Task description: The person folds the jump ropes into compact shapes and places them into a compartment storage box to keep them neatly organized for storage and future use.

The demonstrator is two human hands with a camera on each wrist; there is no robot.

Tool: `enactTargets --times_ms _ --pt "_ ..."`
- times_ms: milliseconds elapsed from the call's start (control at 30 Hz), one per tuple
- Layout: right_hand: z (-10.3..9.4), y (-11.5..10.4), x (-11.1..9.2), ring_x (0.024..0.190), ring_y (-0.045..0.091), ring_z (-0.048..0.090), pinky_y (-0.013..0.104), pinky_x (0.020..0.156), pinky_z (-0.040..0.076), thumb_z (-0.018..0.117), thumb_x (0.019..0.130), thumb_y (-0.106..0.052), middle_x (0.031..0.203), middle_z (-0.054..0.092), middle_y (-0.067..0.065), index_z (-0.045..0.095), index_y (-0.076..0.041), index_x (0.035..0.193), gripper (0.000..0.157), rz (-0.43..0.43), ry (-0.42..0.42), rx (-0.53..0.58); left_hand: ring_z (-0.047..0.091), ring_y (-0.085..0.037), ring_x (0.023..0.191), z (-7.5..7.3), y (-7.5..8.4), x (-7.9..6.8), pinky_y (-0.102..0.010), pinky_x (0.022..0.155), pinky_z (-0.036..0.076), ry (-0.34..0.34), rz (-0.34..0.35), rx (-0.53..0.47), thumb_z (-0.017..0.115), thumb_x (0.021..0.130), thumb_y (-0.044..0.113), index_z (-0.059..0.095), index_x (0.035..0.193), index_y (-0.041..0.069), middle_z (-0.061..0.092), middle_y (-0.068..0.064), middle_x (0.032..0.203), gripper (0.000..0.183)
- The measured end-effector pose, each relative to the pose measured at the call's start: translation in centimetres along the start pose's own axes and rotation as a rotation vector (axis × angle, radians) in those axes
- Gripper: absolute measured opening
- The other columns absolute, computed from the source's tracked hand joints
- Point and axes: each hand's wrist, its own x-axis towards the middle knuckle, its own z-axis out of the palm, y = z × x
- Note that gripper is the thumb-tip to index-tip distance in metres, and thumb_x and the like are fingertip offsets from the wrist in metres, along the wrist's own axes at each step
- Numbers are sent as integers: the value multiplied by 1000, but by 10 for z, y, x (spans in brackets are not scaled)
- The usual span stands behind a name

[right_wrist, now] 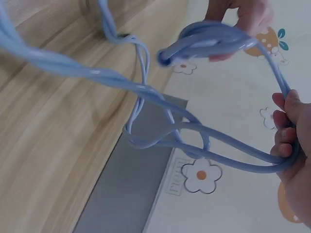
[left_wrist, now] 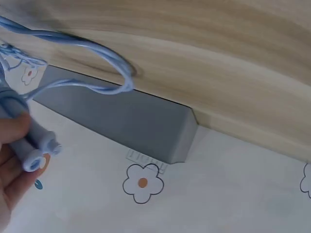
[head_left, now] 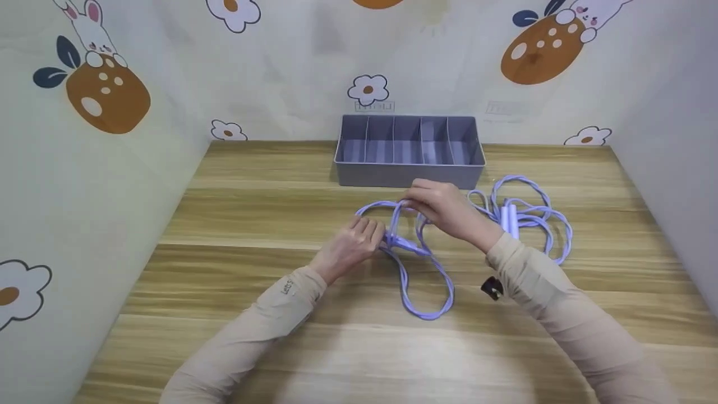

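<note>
A light blue-violet jump rope with twisted cord is between my two hands, over the middle of the table. My left hand grips its two handles side by side, and the left wrist view shows cord wrapped around them. Loops of the cord run across the right wrist view to my right hand, whose fingers are curled around doubled strands. Another jump rope of the same colour lies loosely coiled on the table to the right, its two handles together, partly behind my right forearm.
A grey box with several divided compartments stands at the back of the wood-grain table, against the patterned wall covering. A small dark object shows beside my right sleeve.
</note>
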Motion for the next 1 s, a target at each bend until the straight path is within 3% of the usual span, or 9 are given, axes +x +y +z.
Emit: enactTargets --times_ms 233,433,567,733,867,1000 --pt "10 12 -4 64 10 50 22 56 42 61 84 -10 77 61 2 69 -5 92 12 126 72 182 64 -17 83 2 -1 -2 -27 80 52 201 24 -64 46 85 6 65 95 4 68 -5 90 22" --pt "25 13 -7 67 8 53 17 59 44 62 82 -5 79 64 7 69 -1 92 12 223 140 364 65 -18 87 1 0 -3 -28 84 51 324 11 -118 37 93 4 67 95 2 69 -8 93 30" --pt "34 9 -11 73 5 55 15 64 47 60 81 5 82 63 15 67 6 92 13 312 190 495 65 -20 89 0 -1 -3 -29 86 50 390 -46 -169 38 94 3 66 95 0 68 -10 95 28" --pt "34 -9 -8 75 4 52 13 65 43 54 83 11 82 60 22 64 14 90 12 377 256 527 65 -21 90 2 -1 -2 -29 87 49 420 -135 -268 44 93 3 64 97 -3 68 -12 96 22" --pt "42 -8 -8 77 4 51 15 67 43 53 84 10 84 61 21 63 14 93 14 425 277 556 66 -23 87 4 0 2 -31 83 51 471 -227 -353 46 93 6 64 97 -6 68 -15 94 22" --pt "56 2 -13 79 5 53 16 69 44 53 85 9 85 63 12 65 12 95 16 456 306 616 66 -24 83 5 -1 6 -31 80 52 528 -327 -406 47 94 7 63 96 -7 68 -17 91 22"
